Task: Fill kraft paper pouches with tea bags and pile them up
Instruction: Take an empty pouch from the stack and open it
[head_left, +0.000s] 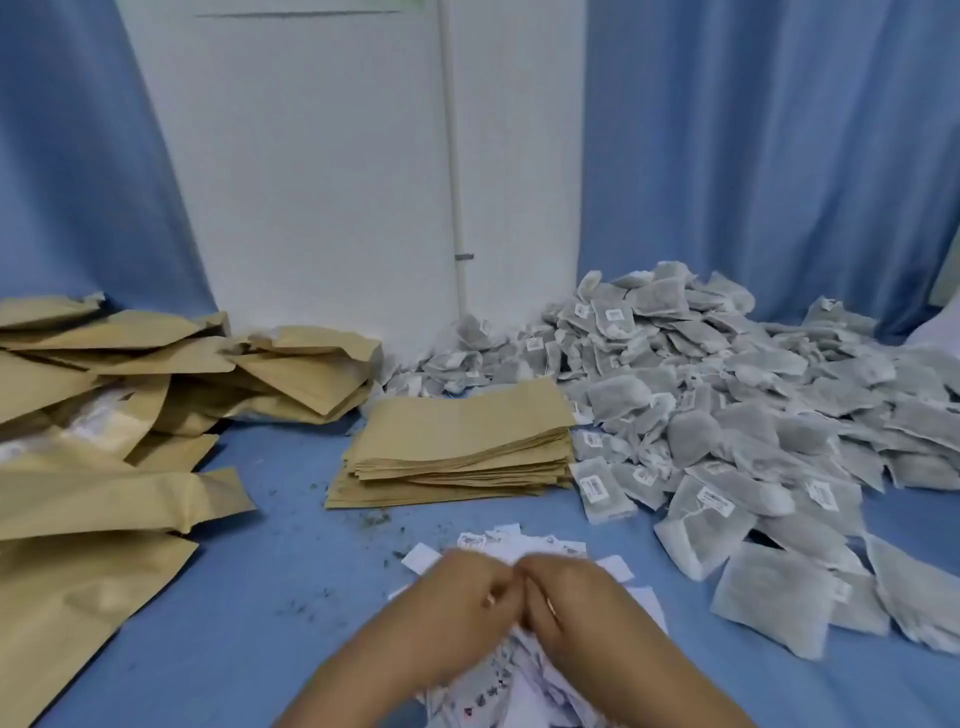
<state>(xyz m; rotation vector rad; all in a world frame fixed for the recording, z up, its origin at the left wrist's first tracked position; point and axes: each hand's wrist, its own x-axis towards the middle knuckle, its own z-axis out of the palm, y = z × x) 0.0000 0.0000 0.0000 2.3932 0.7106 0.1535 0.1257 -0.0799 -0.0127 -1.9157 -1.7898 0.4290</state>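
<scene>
Nearest the camera, the left hand (460, 597) and the right hand (569, 597) are seen from the back, brought together knuckle to knuckle over a heap of white slips (644, 605). The fingers of both are curled down and inward. Their tips are hidden, so it cannot be told whether a slip is pinched. Dark and red print is seen on the slips, but it is too blurred to be read. Both forearms are angled in from the lower edge.

The slips are spread on a blue cloth (260, 597), over which dark crumbs (379, 519) are scattered.

To the right, a wide heap of grey tea bags (727, 415) is piled from near the hands back to the curtain. White labels with dark print are carried by many bags, and none can be read.

Beyond the hands, at the centre, a stack of flat pouches (457, 441) is laid, touching the heap's left edge. No writing is seen on them.

Along the left, bulging pouches (104, 493) are piled loosely, unprinted.

Behind everything a white wall (311, 182) with a thin upright pipe (452, 156) is flanked by blue curtains (779, 156).
</scene>
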